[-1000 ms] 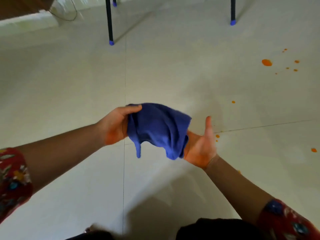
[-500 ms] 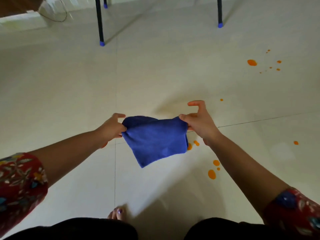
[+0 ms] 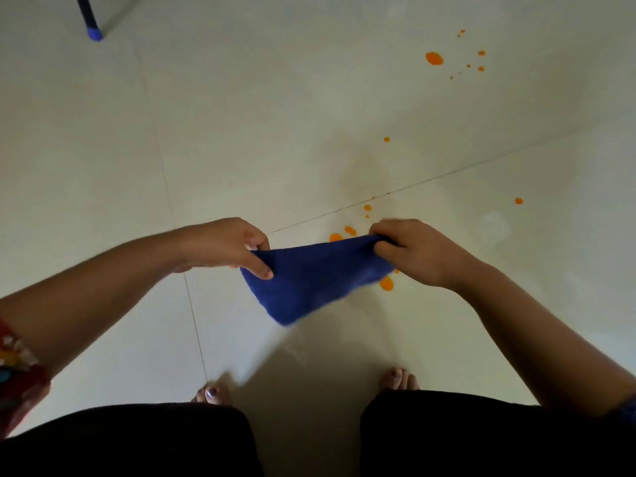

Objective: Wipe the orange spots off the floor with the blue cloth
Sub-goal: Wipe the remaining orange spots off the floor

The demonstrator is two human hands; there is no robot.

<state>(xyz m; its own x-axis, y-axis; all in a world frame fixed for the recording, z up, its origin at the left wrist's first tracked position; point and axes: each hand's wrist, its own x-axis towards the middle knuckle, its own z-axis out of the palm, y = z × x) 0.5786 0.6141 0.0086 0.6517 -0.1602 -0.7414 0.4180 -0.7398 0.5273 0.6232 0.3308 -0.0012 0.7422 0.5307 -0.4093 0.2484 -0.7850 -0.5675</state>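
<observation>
The blue cloth [image 3: 309, 280] hangs folded in the air above the pale tiled floor, stretched between both hands. My left hand [image 3: 227, 246] pinches its left top corner and my right hand [image 3: 413, 253] grips its right top corner. Orange spots lie on the floor: a cluster just behind the cloth [image 3: 344, 234], one drop below my right hand [image 3: 386, 283], a single drop at the right [image 3: 518, 201], one further back [image 3: 387, 139], and a bigger blot with small specks at the far right [image 3: 434, 58]. Part of the near cluster is hidden by the cloth.
A black furniture leg with a blue foot cap [image 3: 93, 32] stands at the far left. My bare feet [image 3: 399, 378] and dark trousers [image 3: 130, 438] fill the bottom edge. Tile joints [image 3: 192, 304] cross the floor.
The view has tipped downward, bringing my feet into sight. Both hands and the cloth have dropped lower, and the cloth is pulled tighter between them, now over the near spots.
</observation>
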